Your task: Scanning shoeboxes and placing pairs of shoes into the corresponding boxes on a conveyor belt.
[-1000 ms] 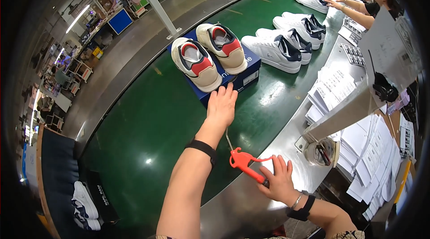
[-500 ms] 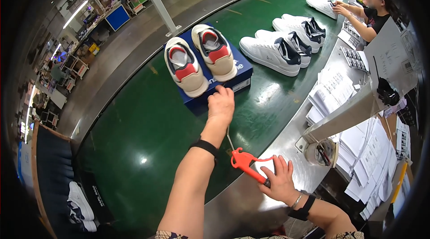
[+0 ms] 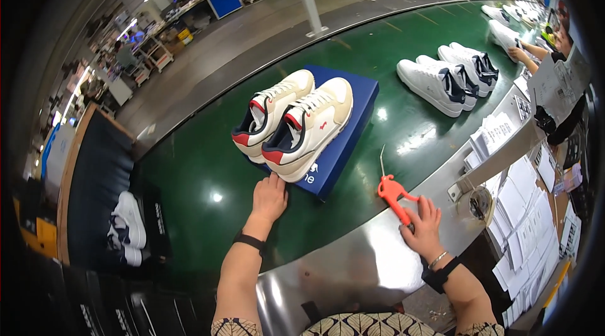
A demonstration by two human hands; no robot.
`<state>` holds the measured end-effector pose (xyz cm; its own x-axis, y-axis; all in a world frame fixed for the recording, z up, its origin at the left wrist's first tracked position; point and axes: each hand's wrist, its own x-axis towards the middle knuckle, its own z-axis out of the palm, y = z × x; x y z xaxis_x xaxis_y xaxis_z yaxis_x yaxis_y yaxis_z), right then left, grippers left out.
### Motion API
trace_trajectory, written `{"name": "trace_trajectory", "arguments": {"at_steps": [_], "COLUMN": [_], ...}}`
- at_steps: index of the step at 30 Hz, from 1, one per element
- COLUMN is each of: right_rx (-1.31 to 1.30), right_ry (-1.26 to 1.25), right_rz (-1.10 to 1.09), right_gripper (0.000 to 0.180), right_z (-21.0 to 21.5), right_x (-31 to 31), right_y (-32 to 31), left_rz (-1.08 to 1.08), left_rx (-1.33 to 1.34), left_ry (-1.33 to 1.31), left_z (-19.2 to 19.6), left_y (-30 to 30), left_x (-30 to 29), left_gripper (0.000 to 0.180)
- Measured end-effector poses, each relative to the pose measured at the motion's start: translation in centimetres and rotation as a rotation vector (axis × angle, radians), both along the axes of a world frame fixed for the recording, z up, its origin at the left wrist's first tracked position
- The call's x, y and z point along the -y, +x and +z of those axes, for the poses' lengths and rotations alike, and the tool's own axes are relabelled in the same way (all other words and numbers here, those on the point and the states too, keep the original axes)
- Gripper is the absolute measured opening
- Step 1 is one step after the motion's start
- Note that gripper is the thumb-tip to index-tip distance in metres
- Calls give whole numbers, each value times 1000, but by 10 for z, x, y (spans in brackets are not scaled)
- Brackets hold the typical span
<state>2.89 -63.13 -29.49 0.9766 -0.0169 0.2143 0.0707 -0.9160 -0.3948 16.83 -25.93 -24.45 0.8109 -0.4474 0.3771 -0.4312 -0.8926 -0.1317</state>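
Note:
A pair of cream and white sneakers [image 3: 313, 123] with red and navy heels stands on a blue shoe box [image 3: 357, 112], toes pointing away to the right. My left hand [image 3: 270, 200] is at the box's near edge, just below the nearer sneaker's heel, its fingers bent against the edge and their tips partly hidden. My right hand [image 3: 423, 230] holds a red air blow gun [image 3: 393, 196] over the metal table edge. Its thumb lies on the handle and its fingers are at the lever. The gun's thin bent nozzle points away from me.
White sneakers with navy linings [image 3: 435, 86] stand on the green conveyor belt [image 3: 189, 222] at right. Beyond them a co-worker's hands [image 3: 518, 52] hold a white shoe. Paper stacks [image 3: 520, 207] lie along the right. More white shoes [image 3: 128, 222] sit at lower left.
The shoe box with its sneakers has turned clockwise, so the shoes now show their sides. My left hand has stayed at its edge. The view has shifted; the blow gun remains in my right hand.

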Motion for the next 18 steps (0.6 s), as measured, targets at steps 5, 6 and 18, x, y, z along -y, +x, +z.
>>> {"name": "trace_trajectory", "arguments": {"at_steps": [5,6,18], "right_rx": [-115,-224,-351], "right_ry": [83,-69,862], "right_rz": [22,64,542], "right_gripper": [33,32,26], "right_z": [16,29,102], "right_x": [1,-3,-31], "right_y": [16,19,-14], "left_rz": [66,94,125], "left_rx": [-25,-55,-162], "left_ry": [-193,-289,-1242], "left_z": [4,2,46], "left_y": [-70,-80,-62], "left_x": [-25,-27,-5], "left_gripper": [30,26,87]}}
